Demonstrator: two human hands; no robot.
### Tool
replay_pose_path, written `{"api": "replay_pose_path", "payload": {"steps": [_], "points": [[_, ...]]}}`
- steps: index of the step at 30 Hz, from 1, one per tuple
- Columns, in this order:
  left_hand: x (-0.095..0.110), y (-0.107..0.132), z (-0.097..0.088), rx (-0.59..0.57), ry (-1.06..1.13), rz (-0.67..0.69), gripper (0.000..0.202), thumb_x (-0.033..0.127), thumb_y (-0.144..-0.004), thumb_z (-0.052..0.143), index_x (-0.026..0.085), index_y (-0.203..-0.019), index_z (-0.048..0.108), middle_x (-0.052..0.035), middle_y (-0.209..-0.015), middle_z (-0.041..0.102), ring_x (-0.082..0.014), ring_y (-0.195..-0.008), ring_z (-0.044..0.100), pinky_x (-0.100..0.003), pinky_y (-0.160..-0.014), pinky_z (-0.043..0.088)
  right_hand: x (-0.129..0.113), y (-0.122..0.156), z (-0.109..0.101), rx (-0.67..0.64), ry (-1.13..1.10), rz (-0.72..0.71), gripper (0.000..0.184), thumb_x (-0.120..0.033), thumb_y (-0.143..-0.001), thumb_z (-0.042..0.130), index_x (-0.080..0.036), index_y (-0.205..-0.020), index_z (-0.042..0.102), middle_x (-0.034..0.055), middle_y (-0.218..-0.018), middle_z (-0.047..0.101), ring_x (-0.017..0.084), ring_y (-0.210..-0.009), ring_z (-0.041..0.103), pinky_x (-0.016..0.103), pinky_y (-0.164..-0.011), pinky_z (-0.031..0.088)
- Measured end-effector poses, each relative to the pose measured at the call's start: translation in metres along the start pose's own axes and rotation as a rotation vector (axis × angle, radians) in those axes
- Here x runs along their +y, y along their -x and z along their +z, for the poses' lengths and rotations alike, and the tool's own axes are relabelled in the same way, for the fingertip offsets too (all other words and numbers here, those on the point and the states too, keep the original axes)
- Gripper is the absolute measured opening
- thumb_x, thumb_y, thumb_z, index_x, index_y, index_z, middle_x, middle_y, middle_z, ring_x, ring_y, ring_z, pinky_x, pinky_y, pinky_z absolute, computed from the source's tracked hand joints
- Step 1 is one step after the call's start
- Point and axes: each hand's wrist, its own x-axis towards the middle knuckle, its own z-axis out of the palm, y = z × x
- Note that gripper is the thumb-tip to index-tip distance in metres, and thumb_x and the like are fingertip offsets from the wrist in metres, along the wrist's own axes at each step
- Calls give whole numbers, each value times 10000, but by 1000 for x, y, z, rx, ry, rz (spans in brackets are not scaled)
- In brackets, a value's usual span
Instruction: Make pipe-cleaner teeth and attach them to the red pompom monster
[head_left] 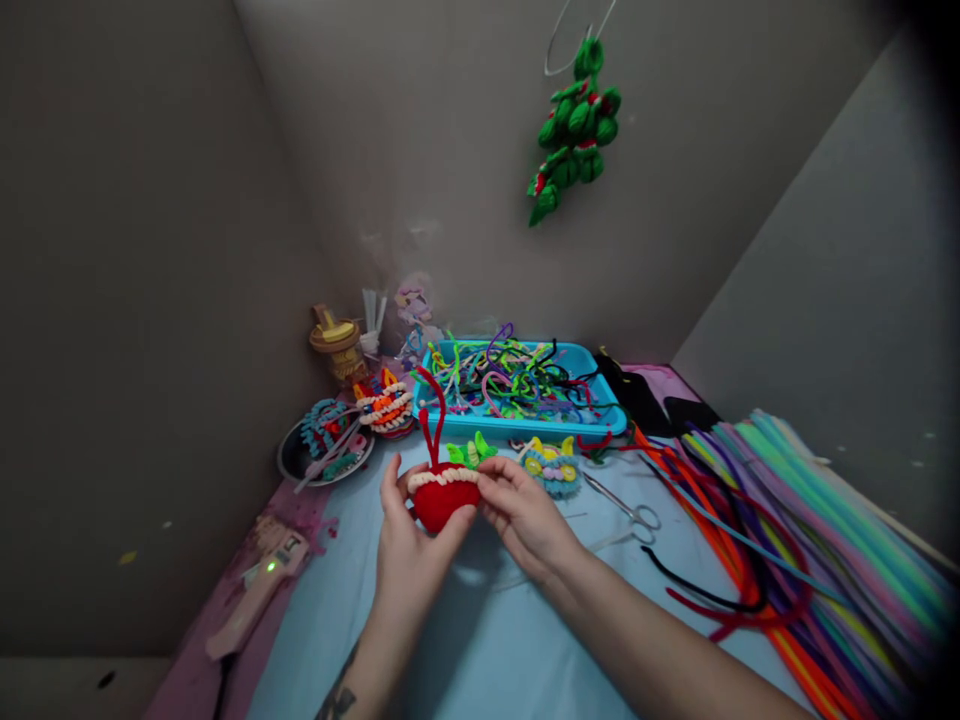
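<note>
Between both hands, above the light blue table cover (322, 620), is a rounded red pipe-cleaner ornament (444, 506). A twisted cream band (442, 479) runs across its upper part, and two red stems (430, 425) rise from its top. My left hand (414, 540) grips the ornament from the left and below, its thumb on the red front. The fingertips of my right hand (523, 515) pinch the right end of the cream band. Just behind the ornament lies a bright green pipe-cleaner piece (471, 450). A blue and yellow pipe-cleaner figure (552, 466) rests beyond my right hand.
A blue tray (517, 431) of pipe-cleaner scraps stands behind. Scissors (626, 505) and bundled pipe cleaners (832, 540) lie right. At left are a glue gun (259, 595), a metal bowl (289, 462) and a lidded cup (339, 350). A green ornament (574, 135) hangs above.
</note>
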Motion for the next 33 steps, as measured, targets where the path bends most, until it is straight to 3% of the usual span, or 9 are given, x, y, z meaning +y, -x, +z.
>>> {"api": "replay_pose_path", "payload": {"steps": [5,9,11,14,18,20,23,26,33], "points": [[-3,1,-2,-23,14,69,939,301,-654,761,239,-1405,201,-157,-1371,440,-285,-1254,446,-434,-1010,377,3,4,1,-90,-209,279,381,-157,-549,823,-166,-883,638,55,-878,714,166,-736,671,239,-598,510],[-1,-2,-3,47,356,9,786,344,-680,736,271,-1337,310,-134,-1475,293,-263,-1291,409,-378,-975,427,-1,-1,-3,-139,-324,225,333,-107,-604,764,-187,-910,662,39,-961,711,154,-806,672,251,-673,536],[0,-5,-5,67,476,-134,681,369,-687,734,236,-1265,400,-138,-1366,433,-245,-1185,515,-351,-913,471,-4,-5,-5,-147,-345,175,305,-96,-628,736,-200,-905,661,22,-970,705,139,-817,667,244,-696,535],[3,-7,-5,-124,676,-362,584,326,-686,750,181,-1187,489,-119,-1152,606,-221,-1008,620,-326,-853,500,-6,-5,-6,-177,-290,153,296,-121,-635,737,-201,-904,644,23,-966,699,140,-820,659,244,-690,522],[10,-6,-3,-266,894,-370,510,222,-663,767,174,-1121,549,-83,-1115,650,-214,-1008,626,-306,-892,489,-5,0,-3,-153,-64,161,315,-215,-650,749,-211,-924,595,15,-881,674,139,-708,626,232,-575,469],[13,-6,-1,-246,920,-362,489,200,-663,766,179,-1103,554,-67,-1089,662,-206,-992,632,-303,-892,492,-6,2,-3,-79,164,7,307,-258,-672,730,-216,-938,582,13,-883,644,137,-701,593,229,-563,444],[15,-5,0,-186,921,-399,565,184,-640,784,184,-1140,521,-53,-1051,677,-178,-925,652,-274,-850,510,-13,5,-4,35,610,-452,199,-241,-729,671,-219,-918,612,29,-929,604,166,-799,564,276,-660,452],[15,-2,2,-131,872,-422,719,192,-613,808,184,-1236,451,-42,-972,703,-140,-805,666,-210,-732,520,-25,6,-6,-45,982,-807,76,-198,-811,597,-227,-841,660,38,-867,615,195,-848,559,337,-763,437],[19,4,7,-131,756,-405,877,228,-554,851,154,-1305,402,-21,-787,705,-173,-722,677,-241,-666,526,-32,3,-12,-167,1211,-1036,136,-149,-856,561,-221,-852,676,49,-818,652,200,-818,558,341,-745,445]]}}
